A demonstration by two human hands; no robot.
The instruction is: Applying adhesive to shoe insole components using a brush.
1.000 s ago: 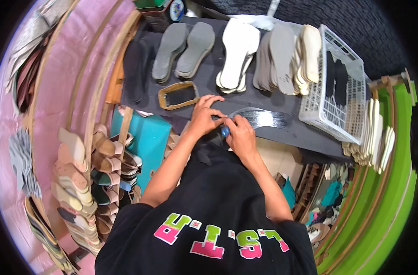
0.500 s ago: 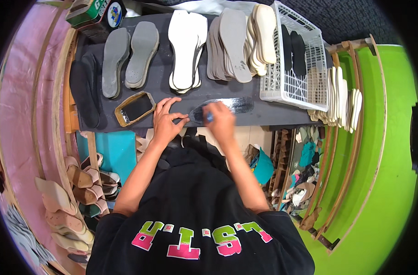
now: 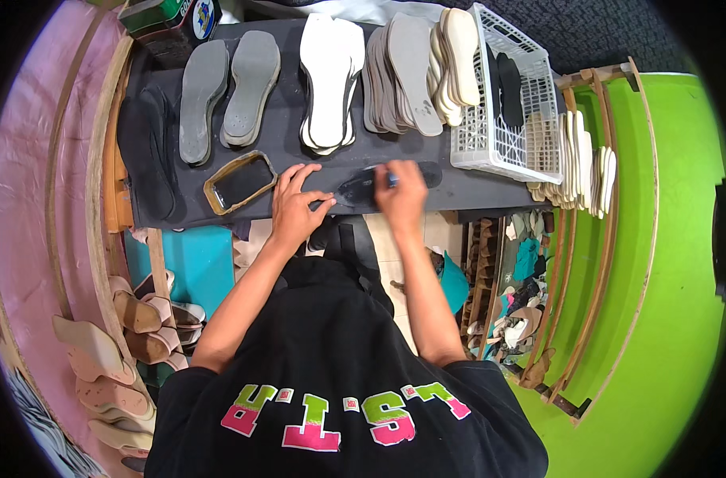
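A black insole [image 3: 358, 190] lies flat near the front edge of the dark tabletop, with a wet-looking sheen on part of it. My left hand [image 3: 294, 201] rests at its left end, thumb and forefinger pinching the tip while the other fingers stretch out on the table. Over the insole's middle, my right hand [image 3: 404, 193] grips a small tool with a blue handle [image 3: 392, 180]; its working end is hidden under the hand. Left of my left hand sits a cut-open, brown-rimmed container [image 3: 239, 182] with something dark inside.
Grey soles [image 3: 204, 103], white soles [image 3: 323, 80], a fanned stack of grey-beige soles [image 3: 411, 76] and cream soles [image 3: 460, 56] line the back. A white plastic basket [image 3: 506, 163] stands at the right, black insoles [image 3: 148, 151] at the left. Behind these is a green tin [image 3: 160, 24].
My right hand has moved rightward along the insole with the blue-handled tool. The glossy sheen looks different, mostly dark now. My left hand stays at the insole's left end.
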